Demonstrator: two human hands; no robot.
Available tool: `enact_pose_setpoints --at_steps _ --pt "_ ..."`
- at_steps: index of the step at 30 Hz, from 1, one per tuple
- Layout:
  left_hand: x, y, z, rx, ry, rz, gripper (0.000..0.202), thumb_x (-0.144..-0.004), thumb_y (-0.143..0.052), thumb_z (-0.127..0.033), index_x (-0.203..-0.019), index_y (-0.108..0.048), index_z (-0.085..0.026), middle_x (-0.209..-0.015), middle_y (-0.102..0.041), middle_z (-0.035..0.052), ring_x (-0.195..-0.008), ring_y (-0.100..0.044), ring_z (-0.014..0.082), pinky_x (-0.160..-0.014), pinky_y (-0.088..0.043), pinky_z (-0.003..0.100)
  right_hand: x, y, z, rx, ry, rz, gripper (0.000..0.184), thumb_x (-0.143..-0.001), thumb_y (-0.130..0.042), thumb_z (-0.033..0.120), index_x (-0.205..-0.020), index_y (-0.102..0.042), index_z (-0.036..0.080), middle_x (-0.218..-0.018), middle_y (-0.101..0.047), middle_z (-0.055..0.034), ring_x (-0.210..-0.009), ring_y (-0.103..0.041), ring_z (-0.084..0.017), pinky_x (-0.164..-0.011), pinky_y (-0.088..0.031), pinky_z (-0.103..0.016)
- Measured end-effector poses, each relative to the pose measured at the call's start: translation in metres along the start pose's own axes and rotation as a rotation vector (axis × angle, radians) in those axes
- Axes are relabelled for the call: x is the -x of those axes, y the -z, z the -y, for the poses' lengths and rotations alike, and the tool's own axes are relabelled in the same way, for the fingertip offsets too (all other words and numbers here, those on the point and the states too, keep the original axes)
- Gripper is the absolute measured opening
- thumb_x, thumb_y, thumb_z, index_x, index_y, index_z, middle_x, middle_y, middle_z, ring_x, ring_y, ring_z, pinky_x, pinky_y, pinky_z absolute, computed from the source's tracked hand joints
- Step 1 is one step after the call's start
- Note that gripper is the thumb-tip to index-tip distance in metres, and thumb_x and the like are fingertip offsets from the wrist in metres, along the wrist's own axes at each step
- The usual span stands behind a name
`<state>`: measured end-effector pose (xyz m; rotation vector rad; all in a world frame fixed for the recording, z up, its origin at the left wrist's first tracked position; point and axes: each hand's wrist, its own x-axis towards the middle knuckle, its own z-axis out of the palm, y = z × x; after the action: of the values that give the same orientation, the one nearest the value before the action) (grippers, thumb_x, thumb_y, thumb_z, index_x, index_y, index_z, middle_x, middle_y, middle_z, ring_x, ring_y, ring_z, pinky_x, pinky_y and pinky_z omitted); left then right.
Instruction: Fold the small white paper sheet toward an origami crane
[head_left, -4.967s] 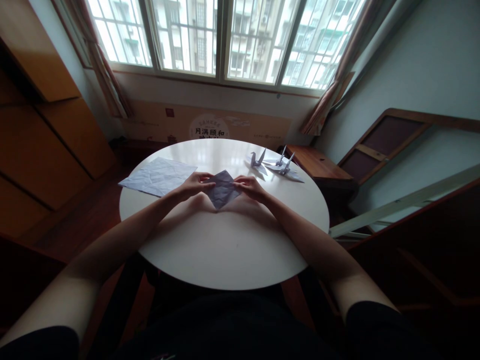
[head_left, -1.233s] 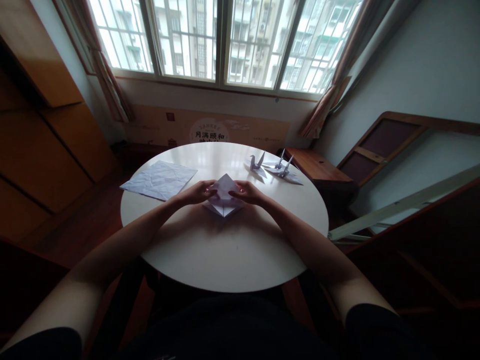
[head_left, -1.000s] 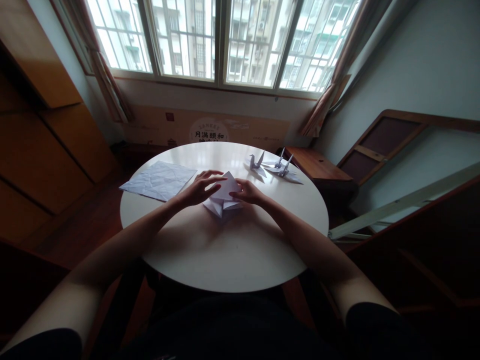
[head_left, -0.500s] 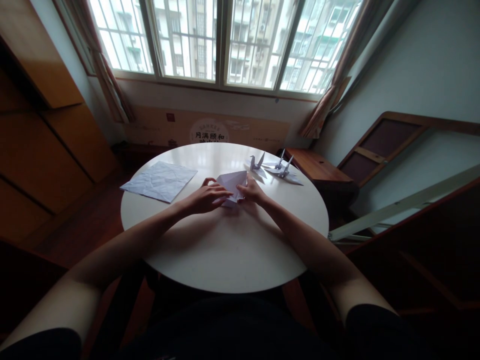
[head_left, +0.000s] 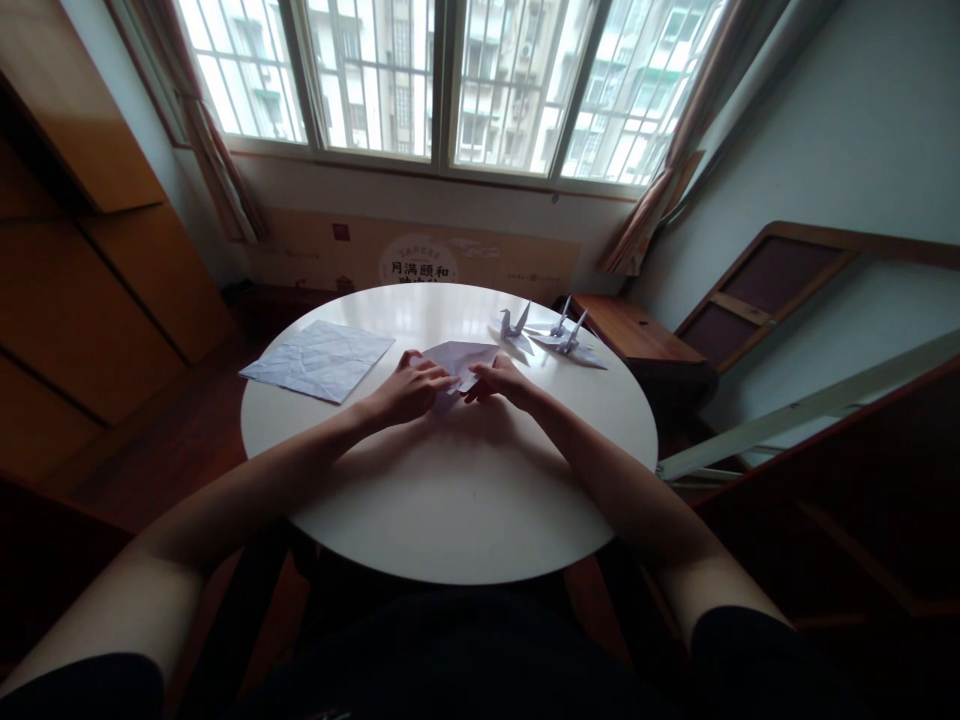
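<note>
left hand (head_left: 407, 392), right hand (head_left: 501, 380), both pinching folded paper (head_left: 459, 357)

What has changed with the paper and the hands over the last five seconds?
The folded paper, earlier a dark diamond held up at its side corners, now lies flatter as a pale piece farther out on the table. The left hand and right hand now press along its near edge. The creased sheet and paper cranes stayed put.

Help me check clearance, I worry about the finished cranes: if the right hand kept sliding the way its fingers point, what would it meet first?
The right hand points leftward, so it would likely meet the left hand over the folded paper first, not the paper cranes.
</note>
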<state>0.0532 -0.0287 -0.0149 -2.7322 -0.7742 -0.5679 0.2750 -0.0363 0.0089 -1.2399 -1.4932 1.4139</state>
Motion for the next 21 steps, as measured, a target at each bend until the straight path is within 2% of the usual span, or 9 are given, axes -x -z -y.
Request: enact_pose_setpoints --at_steps 4,7,9,11,13,15,16,18,21 --pt "-0.002 0.005 -0.007 -0.092 0.011 -0.018 0.038 -0.09 -0.057 -0.027 -0.126 -0.065 -0.017 -0.112 -0.073 0.0133 -0.104 -0.065 0.0309 -0.102 -0.026 0.051 0.0 -0.002 -0.002 -0.081 0.025 0.078 0.014 -0.095 -0.051 0.015 -0.098 -0.063 0.009 -0.064 -0.074 -0.0094 -0.059 -0.074 -0.017 -0.053 -0.056 -0.021" --pt "-0.004 0.006 -0.011 -0.155 0.038 -0.049 0.036 -0.092 -0.059 -0.039 -0.118 -0.068 -0.015 -0.109 -0.073 0.0144 -0.101 -0.065 0.0324 -0.102 -0.028 0.052 0.0 -0.003 -0.003 -0.119 0.047 0.15 0.019 -0.095 -0.055 0.023 -0.106 -0.064 0.01 -0.076 -0.077 -0.0101 -0.069 -0.076 -0.018 -0.061 -0.058 -0.024" --pt "-0.005 0.007 -0.012 -0.169 0.047 -0.043 0.028 -0.095 -0.056 -0.035 -0.11 -0.07 -0.015 -0.103 -0.074 0.0134 -0.096 -0.066 0.0307 -0.101 -0.03 0.051 -0.001 -0.003 -0.005 -0.089 0.061 0.206 0.026 -0.095 -0.059 0.032 -0.109 -0.065 0.011 -0.087 -0.078 -0.0124 -0.079 -0.076 -0.02 -0.067 -0.059 -0.026" --pt "-0.006 0.009 -0.01 -0.176 0.039 -0.024 0.022 -0.096 -0.053 -0.025 -0.103 -0.072 -0.016 -0.097 -0.074 0.0117 -0.09 -0.067 0.0282 -0.099 -0.031 0.05 -0.004 -0.002 -0.008 0.003 0.106 0.187 0.035 -0.093 -0.062 0.038 -0.117 -0.064 0.012 -0.094 -0.077 -0.0136 -0.085 -0.075 -0.022 -0.069 -0.06 -0.029" --pt "-0.005 0.012 -0.008 -0.192 0.024 -0.008 0.022 -0.094 -0.051 -0.015 -0.101 -0.072 -0.017 -0.094 -0.073 0.0103 -0.086 -0.067 0.0262 -0.097 -0.033 0.049 -0.008 0.001 -0.013 0.157 0.216 0.059 0.046 -0.089 -0.067 0.039 -0.128 -0.06 0.016 -0.101 -0.074 -0.0125 -0.084 -0.074 -0.021 -0.07 -0.06 -0.032" --pt "-0.004 0.015 -0.006 -0.202 0.03 0.002 0.024 -0.093 -0.051 -0.011 -0.098 -0.073 -0.017 -0.094 -0.072 0.0101 -0.083 -0.066 0.0253 -0.094 -0.035 0.048 -0.012 0.005 -0.017 0.344 0.399 -0.107 0.051 -0.083 -0.074 0.038 -0.129 -0.062 0.019 -0.109 -0.07 -0.0119 -0.086 -0.071 -0.02 -0.076 -0.06 -0.036" --pt "-0.004 0.017 -0.005 -0.2 0.038 0.01 0.024 -0.092 -0.051 -0.01 -0.096 -0.074 -0.017 -0.093 -0.072 0.0104 -0.082 -0.066 0.0251 -0.092 -0.036 0.047 -0.013 0.007 -0.019 0.424 0.49 -0.136 0.048 -0.083 -0.074 0.039 -0.125 -0.065 0.02 -0.114 -0.067 -0.0123 -0.089 -0.07 -0.021 -0.08 -0.06 -0.039" --pt "-0.003 0.019 -0.004 -0.19 0.051 0.041 0.023 -0.092 -0.052 -0.009 -0.089 -0.074 -0.016 -0.091 -0.07 0.0111 -0.08 -0.066 0.025 -0.088 -0.037 0.045 -0.013 0.011 -0.022 0.56 0.65 -0.074 0.035 -0.082 -0.076 0.041 -0.112 -0.074 0.021 -0.123 -0.062 -0.0128 -0.101 -0.067 -0.023 -0.089 -0.058 -0.044" --pt "-0.003 0.022 -0.005 -0.196 0.052 0.102 0.023 -0.094 -0.053 -0.014 -0.084 -0.074 -0.015 -0.086 -0.069 0.0112 -0.078 -0.065 0.0252 -0.088 -0.037 0.046 -0.012 0.015 -0.024 0.708 0.785 0.045 0.025 -0.077 -0.082 0.038 -0.096 -0.079 0.022 -0.126 -0.058 -0.013 -0.115 -0.061 -0.028 -0.099 -0.052 -0.049"
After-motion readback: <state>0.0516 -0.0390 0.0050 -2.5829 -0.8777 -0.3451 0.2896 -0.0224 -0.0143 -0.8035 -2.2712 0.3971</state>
